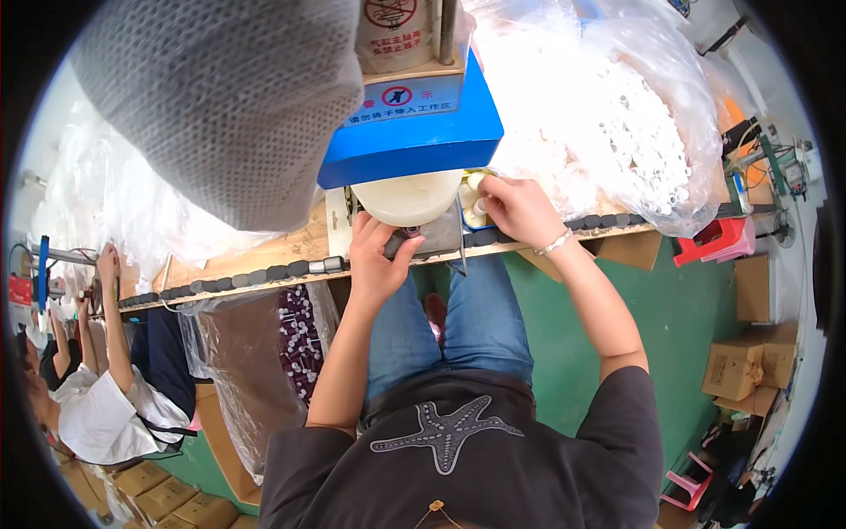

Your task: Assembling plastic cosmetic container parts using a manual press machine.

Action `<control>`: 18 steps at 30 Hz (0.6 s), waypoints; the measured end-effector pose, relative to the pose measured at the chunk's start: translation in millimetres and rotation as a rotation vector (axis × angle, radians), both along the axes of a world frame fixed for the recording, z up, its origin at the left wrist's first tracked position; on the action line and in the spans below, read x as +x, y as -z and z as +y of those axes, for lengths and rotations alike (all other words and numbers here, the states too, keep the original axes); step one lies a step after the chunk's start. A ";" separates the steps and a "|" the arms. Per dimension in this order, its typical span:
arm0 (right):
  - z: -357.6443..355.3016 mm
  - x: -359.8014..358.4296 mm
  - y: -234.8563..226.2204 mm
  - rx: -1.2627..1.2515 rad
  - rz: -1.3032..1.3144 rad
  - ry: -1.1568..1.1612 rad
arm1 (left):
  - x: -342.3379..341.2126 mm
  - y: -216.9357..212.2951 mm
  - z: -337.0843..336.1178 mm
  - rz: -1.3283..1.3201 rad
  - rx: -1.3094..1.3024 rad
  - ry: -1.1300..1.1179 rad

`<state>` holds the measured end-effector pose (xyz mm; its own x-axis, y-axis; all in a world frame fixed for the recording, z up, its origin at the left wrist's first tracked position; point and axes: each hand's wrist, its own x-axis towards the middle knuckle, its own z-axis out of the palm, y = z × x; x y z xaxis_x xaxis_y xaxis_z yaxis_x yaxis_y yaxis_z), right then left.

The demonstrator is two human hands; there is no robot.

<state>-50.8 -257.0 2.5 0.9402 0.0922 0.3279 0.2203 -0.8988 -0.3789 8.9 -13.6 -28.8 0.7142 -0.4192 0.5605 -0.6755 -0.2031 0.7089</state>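
Seated operator at a wooden bench (264, 256), working under the blue head of a small press machine (410, 132). The left hand (374, 256) lies at the near edge of the metal base plate (441, 236), fingers curled narrow around a small dark part (411, 232) just below the cream-coloured round fixture (407, 196). The right hand (520, 207) pinches a small white plastic piece (477, 182) to the right of the fixture, fingers closed on it.

Judgement: the piece should be seated squarely, and fingers kept clear of the fixture's underside.

Containers: a large clear plastic bag (617, 115), far right, holds many white plastic parts. A grey mesh sack (229, 97), far left; contents cannot be told. Cardboard cartons (740, 366) on the green floor are closed.
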 end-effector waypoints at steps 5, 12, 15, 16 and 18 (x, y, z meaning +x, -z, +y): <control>3.9 -10.5 -5.4 0.262 -0.027 -0.011 | 2.5 3.0 1.1 -0.020 -0.006 0.007; -2.5 -3.0 3.7 0.155 -0.033 -0.112 | 3.7 5.0 1.2 -0.024 -0.005 0.020; -5.5 -4.6 -4.6 0.119 -0.071 -0.002 | 3.0 4.1 0.5 -0.029 -0.006 0.013; -7.9 -6.1 -1.3 0.011 -0.060 0.023 | 2.8 3.4 -0.4 -0.036 -0.013 0.008; -4.8 -4.9 5.7 0.008 -0.010 0.042 | 2.8 3.6 0.5 -0.024 -0.009 0.010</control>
